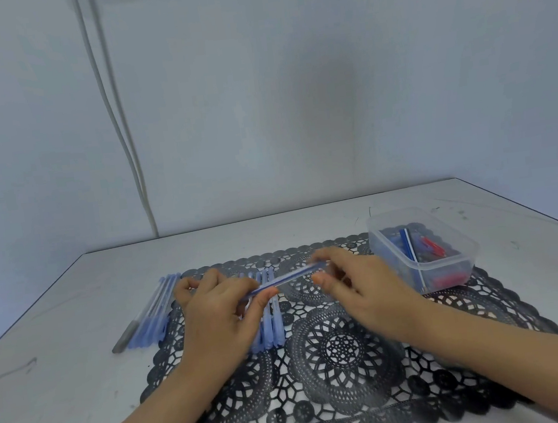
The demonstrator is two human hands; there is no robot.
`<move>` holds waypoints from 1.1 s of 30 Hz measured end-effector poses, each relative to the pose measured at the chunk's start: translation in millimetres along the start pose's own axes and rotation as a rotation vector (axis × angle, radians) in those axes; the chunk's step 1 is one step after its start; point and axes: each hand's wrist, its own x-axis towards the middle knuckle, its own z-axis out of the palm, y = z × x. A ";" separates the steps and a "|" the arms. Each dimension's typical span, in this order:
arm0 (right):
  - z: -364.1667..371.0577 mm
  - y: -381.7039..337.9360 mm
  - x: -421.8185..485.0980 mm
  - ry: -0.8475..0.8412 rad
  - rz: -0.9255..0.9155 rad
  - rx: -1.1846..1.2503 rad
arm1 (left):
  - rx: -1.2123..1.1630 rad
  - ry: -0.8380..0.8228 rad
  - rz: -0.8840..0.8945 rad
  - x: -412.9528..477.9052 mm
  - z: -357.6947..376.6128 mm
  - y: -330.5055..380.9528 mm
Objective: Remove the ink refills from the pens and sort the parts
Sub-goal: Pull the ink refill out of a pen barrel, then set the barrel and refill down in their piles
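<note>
One translucent blue ballpoint pen, held slanted above the mat: left hand fingers pinch its near end, right hand fingers pinch its far end. One row of pale blue pen barrels, about five, blurred, lying on the white desk at the mat's left edge, with one grey pen beside them. A second row of blue barrels, at least three, partly hidden behind the left hand, on one black lace-pattern placemat. One clear plastic rectangular tub, right, holding blue and red parts, uncountable. Two white cables on the wall. No legible writing.
</note>
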 end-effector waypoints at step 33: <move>24.6 -12.4 -11.3 -0.605 -0.005 -0.502 | 0.399 -0.095 -0.911 2.9 -40.1 -121.0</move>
